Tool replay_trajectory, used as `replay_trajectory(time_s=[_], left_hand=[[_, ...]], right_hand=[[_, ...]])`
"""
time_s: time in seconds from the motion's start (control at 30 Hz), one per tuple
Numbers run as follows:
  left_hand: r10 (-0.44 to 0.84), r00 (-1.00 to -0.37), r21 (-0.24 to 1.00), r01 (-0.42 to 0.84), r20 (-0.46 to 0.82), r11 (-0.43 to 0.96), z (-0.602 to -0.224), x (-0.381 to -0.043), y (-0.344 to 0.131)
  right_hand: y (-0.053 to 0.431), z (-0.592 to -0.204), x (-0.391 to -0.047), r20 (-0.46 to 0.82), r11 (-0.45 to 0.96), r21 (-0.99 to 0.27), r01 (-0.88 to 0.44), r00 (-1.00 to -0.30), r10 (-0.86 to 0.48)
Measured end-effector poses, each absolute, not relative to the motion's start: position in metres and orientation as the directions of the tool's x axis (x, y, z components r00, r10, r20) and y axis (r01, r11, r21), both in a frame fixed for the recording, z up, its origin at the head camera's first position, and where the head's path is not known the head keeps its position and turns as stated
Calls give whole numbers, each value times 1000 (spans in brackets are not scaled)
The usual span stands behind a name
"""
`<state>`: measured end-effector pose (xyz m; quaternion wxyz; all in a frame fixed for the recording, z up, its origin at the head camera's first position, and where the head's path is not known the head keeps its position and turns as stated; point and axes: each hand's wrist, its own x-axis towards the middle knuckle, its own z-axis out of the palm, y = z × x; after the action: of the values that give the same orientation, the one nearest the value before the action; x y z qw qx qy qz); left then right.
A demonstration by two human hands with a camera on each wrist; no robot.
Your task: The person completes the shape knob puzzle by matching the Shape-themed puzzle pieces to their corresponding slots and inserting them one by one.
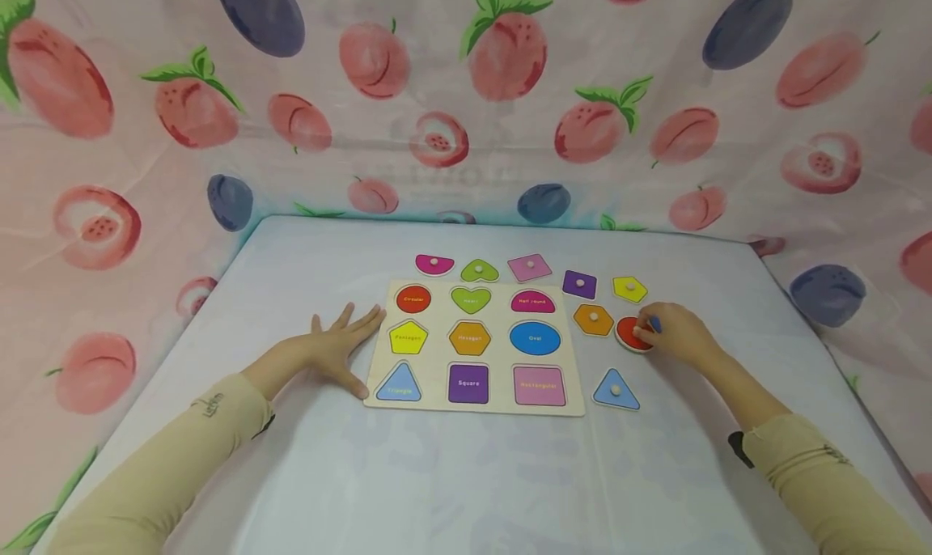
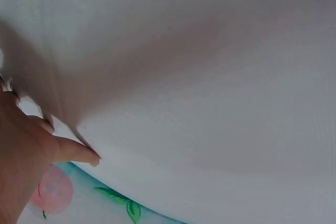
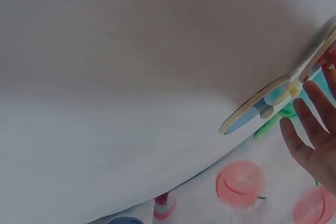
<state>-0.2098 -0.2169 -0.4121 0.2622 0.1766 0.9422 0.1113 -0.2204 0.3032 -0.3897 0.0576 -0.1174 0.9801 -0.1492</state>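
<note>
My left hand (image 1: 338,349) is spread flat at the left edge of a pale wooden shape board (image 1: 429,369), fingertips at its rim. The board has printed, labelled outlines, among them a circle, a heart and an oval. My right hand (image 1: 677,334) pinches the knob of a red round puzzle piece (image 1: 632,336) to the right of the board. A blue oval piece (image 3: 242,121) with a knob lies under that hand, mostly hidden in the head view. Near it are an orange hexagon piece (image 1: 593,320), a yellow pentagon piece (image 1: 630,289) and a blue triangle piece (image 1: 616,390).
Behind the board lie a magenta half-round piece (image 1: 434,264), a green heart piece (image 1: 479,271), a pink rectangle piece (image 1: 530,268) and a purple square piece (image 1: 579,285). The white table (image 1: 437,490) meets a fruit-printed cloth (image 1: 306,167) at the back and sides.
</note>
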Motion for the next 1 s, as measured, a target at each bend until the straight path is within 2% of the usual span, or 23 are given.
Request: replay_trajectory(time_s=[0.33,0.57,1.0], left_hand=[[388,-805,276,289,-449,917,-409,-214,-214],[391,-780,289,278,-488,916,-409,-212,-209],[387,-795,306,266,-466,914,-410,-209,-209]], right_hand=[[289,-379,-226,-69,917,-330,-225,-963,-262],[276,-381,-229,-25,904,-336,-262,-958,-287],[235,-370,-246,-19,891,-339,-301,-945,-327]])
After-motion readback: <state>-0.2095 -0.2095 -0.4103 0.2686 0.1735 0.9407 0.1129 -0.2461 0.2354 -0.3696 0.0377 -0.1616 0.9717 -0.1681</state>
